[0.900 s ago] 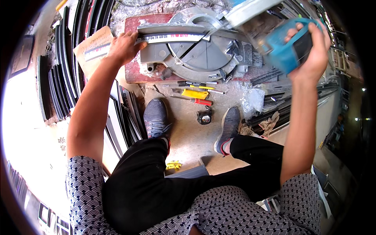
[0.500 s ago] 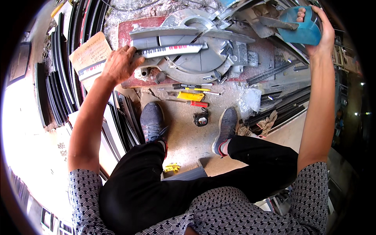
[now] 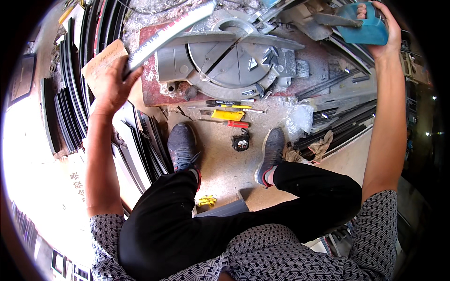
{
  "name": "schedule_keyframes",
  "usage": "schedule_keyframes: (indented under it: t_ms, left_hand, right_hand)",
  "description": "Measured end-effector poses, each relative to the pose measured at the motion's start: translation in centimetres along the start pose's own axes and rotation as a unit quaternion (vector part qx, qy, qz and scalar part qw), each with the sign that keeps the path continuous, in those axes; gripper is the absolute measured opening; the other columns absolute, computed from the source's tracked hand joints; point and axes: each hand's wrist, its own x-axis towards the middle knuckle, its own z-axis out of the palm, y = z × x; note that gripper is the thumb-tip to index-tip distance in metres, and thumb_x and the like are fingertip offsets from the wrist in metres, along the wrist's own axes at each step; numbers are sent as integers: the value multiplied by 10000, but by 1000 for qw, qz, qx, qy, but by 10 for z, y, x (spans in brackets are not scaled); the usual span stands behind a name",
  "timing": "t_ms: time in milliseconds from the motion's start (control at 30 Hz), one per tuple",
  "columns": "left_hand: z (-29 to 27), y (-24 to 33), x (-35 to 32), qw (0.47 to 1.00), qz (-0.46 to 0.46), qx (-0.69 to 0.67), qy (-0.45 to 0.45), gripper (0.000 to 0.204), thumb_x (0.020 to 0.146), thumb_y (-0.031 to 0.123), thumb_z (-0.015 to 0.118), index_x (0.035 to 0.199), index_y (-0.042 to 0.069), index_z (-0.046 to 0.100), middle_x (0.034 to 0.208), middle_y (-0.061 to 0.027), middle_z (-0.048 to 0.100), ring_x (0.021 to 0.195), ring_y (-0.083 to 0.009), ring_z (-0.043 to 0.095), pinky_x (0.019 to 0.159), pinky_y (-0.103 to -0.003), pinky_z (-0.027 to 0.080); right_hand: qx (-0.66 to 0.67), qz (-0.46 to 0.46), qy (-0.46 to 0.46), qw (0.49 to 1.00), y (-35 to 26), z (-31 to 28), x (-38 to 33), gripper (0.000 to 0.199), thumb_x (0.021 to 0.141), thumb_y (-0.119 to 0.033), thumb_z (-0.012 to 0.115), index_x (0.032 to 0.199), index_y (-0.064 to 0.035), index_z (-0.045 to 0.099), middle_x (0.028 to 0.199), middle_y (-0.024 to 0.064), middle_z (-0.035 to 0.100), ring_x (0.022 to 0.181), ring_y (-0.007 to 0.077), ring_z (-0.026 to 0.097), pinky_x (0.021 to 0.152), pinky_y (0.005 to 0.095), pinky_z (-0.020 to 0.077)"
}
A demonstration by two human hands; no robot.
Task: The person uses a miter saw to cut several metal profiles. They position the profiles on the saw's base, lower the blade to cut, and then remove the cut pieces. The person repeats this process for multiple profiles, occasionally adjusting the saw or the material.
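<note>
My left hand point(image 3: 111, 88) is closed around the lower end of a long pale strip of moulding point(image 3: 171, 33) with printed marks. The strip slants up to the right, raised over the back fence point(image 3: 201, 37) of a mitre saw. My right hand point(image 3: 388, 35) grips the teal handle point(image 3: 361, 33) of the saw's raised arm at the upper right. Below it, the saw's round grey table point(image 3: 220, 63) has a dark diagonal slot. Small cut-off pieces point(image 3: 269, 58) lie on the table's right side. A piece of brown cardboard point(image 3: 101, 63) with handwriting lies beside my left hand.
On the floor between my shoes lie a yellow utility knife point(image 3: 228, 114), a red-handled tool point(image 3: 236, 124), pens point(image 3: 225, 103) and a black tape measure point(image 3: 240, 140). Dark strips point(image 3: 70, 103) stand in bundles at the left. More strips and a glove point(image 3: 321, 146) lie at the right.
My left hand has pulled back to the left, lifting the moulding strip off the saw table and tilting its far end upward. My right hand stays on the handle, shifted slightly.
</note>
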Motion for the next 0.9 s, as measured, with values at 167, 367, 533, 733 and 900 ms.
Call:
schedule_keyframes:
  t_ms: [167,367,533,733,900]
  left_hand:
    - [-59,6,8,971,-21,-187,149,419,1057,415,656,1263,52,687,934,-52,630,860,-98,591,811,-314,539]
    - [-89,23,22,883,-31,-379,274,666,1093,595,428,1279,18,701,1037,-77,713,1017,-167,680,1012,-364,542]
    - [-44,21,14,888,-146,-386,201,702,1065,671,412,1170,52,726,829,-65,675,736,-128,603,746,-341,552]
    - [33,34,5,773,-253,-573,104,472,1082,543,529,1027,86,634,814,-8,621,674,-95,552,586,-235,443]
    - [77,30,11,697,-303,-649,19,351,1070,426,609,1054,79,654,949,-62,716,859,-145,716,684,-243,586]
  right_hand:
    - [47,73,-178,980,-8,-49,38,274,1007,-215,572,1019,59,579,896,151,633,746,239,619,710,334,557]
    - [66,124,-258,956,-10,-80,66,297,1056,-160,546,1155,119,529,1007,164,612,862,245,622,827,337,571]
    - [68,130,-254,956,-12,-81,69,300,1060,-159,540,1164,122,528,1003,160,616,860,240,627,830,328,574]
    - [53,122,-250,959,-12,-85,73,286,1064,-158,533,1155,113,533,1012,166,617,867,244,630,837,329,576]
    - [52,110,-260,958,-13,-86,73,283,1066,-160,532,1150,110,526,1015,173,606,865,249,621,841,344,580]
